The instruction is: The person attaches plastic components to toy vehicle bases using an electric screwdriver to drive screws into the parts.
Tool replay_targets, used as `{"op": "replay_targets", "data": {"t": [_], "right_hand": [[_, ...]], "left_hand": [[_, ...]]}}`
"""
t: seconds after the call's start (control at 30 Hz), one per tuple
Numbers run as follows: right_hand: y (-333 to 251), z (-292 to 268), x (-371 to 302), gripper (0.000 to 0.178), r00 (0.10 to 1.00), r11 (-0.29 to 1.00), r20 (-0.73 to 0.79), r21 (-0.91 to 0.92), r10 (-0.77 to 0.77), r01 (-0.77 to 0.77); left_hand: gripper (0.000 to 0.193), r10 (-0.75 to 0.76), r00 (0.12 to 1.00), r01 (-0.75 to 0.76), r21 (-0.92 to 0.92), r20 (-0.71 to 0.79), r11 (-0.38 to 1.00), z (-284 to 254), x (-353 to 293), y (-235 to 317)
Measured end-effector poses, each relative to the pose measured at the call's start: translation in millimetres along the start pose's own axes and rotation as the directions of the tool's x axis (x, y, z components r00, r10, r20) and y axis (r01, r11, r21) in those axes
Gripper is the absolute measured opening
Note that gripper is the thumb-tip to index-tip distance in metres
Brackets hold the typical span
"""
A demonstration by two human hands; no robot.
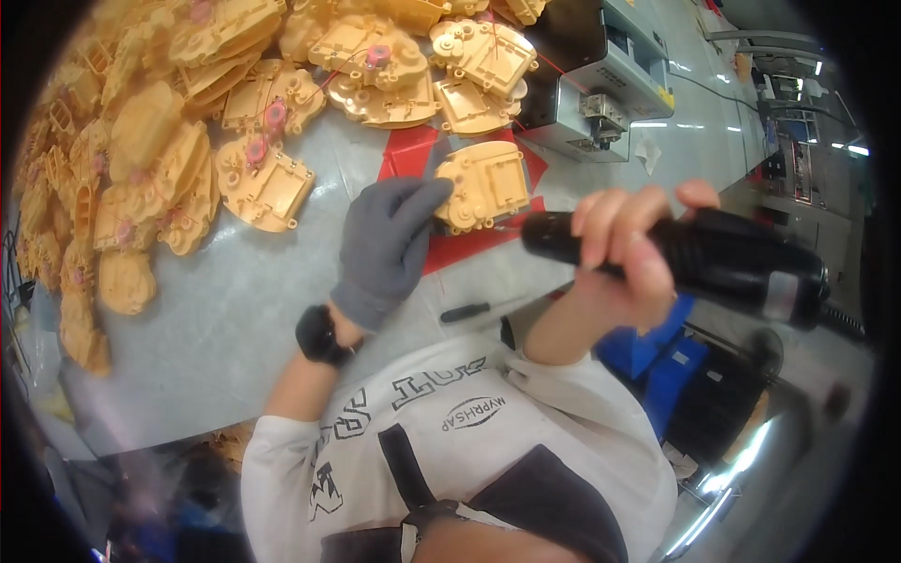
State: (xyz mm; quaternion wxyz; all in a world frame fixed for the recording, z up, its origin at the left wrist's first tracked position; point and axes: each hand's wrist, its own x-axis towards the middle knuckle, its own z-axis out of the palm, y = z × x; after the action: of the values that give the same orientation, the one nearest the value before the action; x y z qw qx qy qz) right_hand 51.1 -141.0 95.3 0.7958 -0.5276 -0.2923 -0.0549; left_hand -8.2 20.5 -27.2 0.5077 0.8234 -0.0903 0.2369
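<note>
My left hand (pixel 383 246), in a grey glove with a black band at the wrist, pinches the left edge of a yellow plastic housing (pixel 490 183). The housing lies over red tape (pixel 408 155) on the grey table, its moulded ribs and round bosses facing up. My bare right hand (pixel 627 239) is wrapped around a black electric screwdriver (pixel 741 263), held almost level to the right of the housing. The tool's nose points left, and a cord leaves its rear end. I cannot make out a bit at the nose.
Many similar yellow housings (pixel 141 141) are heaped at the left and back, some with pink round parts and red wires. One separate housing (pixel 266 185) lies left of my glove. A dark-handled screwdriver (pixel 466 311) lies near the front edge. A metal machine (pixel 591 103) stands back right.
</note>
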Motion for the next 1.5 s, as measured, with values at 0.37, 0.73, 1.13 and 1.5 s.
{"op": "replay_targets", "data": {"t": [0.37, 0.73, 1.13, 1.5], "right_hand": [[10, 25, -8, 0.050, 0.996, 0.976, 0.038, -0.204, 0.079, -0.070], [25, 25, -9, 0.044, 0.998, 0.983, -0.010, -0.174, 0.065, -0.066], [36, 31, -10, 0.044, 0.997, 0.986, 0.029, -0.147, 0.078, -0.073], [17, -12, -5, 0.047, 0.990, 0.992, -0.133, -0.109, 0.052, -0.066]], "left_hand": [[0.041, -0.038, 0.998, 0.038, 0.004, 0.059, 0.999, -5, 1, 3], [0.041, -0.053, 0.996, 0.054, -0.010, 0.077, 0.999, -5, 0, 6], [0.035, -0.027, 1.000, 0.027, 0.009, -0.007, 1.000, -4, 2, -2], [0.053, -0.060, 0.991, 0.058, 0.023, 0.120, 0.998, -4, 2, 6]]}}
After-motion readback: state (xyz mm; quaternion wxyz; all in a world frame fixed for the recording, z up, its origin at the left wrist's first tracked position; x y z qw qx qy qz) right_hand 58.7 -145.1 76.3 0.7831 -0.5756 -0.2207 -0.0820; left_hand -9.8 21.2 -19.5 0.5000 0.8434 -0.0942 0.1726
